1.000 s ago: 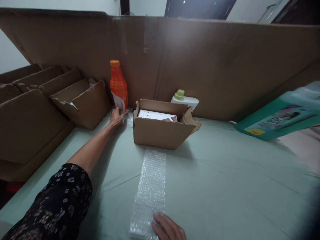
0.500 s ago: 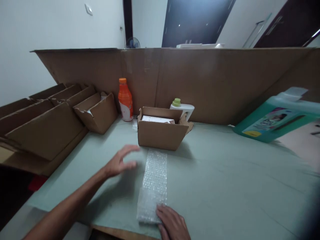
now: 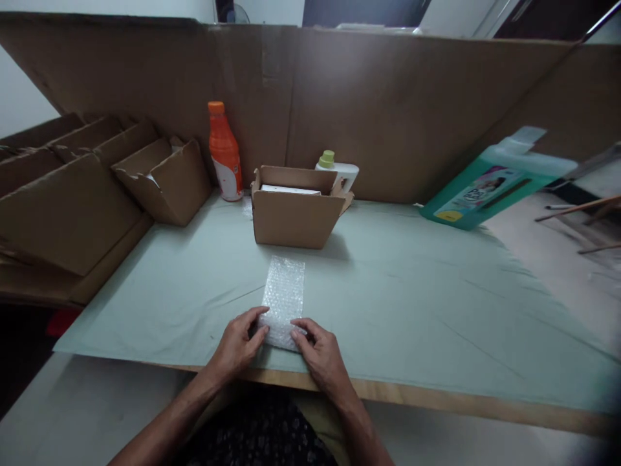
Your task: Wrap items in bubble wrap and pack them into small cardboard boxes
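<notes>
A strip of clear bubble wrap (image 3: pixel 284 288) lies lengthwise on the cloth-covered table, its near end folded over into a flat, thicker part. My left hand (image 3: pixel 239 338) grips the left edge of that fold between thumb and fingers. On the opposite edge, my right hand (image 3: pixel 317 349) pinches the fold in the same way. Whether anything lies inside the fold, I cannot tell. Just beyond the strip's far end stands an open cardboard box (image 3: pixel 297 220) with a white flat item (image 3: pixel 290 189) showing inside.
Behind the box are an orange bottle (image 3: pixel 226 155) and a white bottle with a green cap (image 3: pixel 339 169). Several cardboard bins (image 3: pixel 72 207) line the left side. A large green liquid jug (image 3: pixel 490 188) leans at right. A tall cardboard wall (image 3: pixel 388 110) closes the back.
My left hand has come down and right onto the wrap's left edge. My right hand now pinches the right edge. The view has tilted downward.
</notes>
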Demonstrator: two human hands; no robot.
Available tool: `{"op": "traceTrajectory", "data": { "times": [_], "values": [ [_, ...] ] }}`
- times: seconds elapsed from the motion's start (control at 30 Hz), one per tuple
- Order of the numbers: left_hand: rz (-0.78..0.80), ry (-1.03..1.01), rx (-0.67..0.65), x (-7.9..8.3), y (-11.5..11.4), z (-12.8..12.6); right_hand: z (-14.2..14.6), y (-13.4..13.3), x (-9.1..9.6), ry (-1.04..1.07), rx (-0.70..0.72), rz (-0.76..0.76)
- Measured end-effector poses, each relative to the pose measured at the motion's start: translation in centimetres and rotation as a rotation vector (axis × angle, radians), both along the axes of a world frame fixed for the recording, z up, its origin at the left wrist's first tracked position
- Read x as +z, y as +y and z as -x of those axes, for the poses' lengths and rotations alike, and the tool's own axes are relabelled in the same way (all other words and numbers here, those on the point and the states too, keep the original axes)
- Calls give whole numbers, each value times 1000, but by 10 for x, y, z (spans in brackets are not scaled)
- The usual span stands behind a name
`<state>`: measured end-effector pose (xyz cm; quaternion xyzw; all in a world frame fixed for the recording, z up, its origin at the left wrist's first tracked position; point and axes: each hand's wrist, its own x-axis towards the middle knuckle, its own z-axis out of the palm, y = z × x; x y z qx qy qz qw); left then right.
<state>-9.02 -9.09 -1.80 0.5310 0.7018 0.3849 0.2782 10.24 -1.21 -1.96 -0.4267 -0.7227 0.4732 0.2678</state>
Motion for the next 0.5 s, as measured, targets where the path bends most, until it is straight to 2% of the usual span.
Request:
{"op": "traceTrajectory", "data": {
  "times": [0.1,0.2,0.27,0.37,0.43,0.5],
  "values": [
    [-65,117,79,-9,2,-3,-2,-7,-5,-34,-59,-176],
    [-101,198,79,-17,3,-6,-10,-19,-6,-118,-120,-547],
    [-114,230,65,-19,4,-7,-12,-25,-4,-206,-26,-705],
    [-165,246,68,-18,4,-6,-7,-21,-2,-295,199,-723],
    [-240,239,50,-16,-2,-5,-2,-13,0,-294,254,-700],
    [-300,222,-33,-13,-11,-4,1,-7,4,-278,275,-647]
  ]
}}
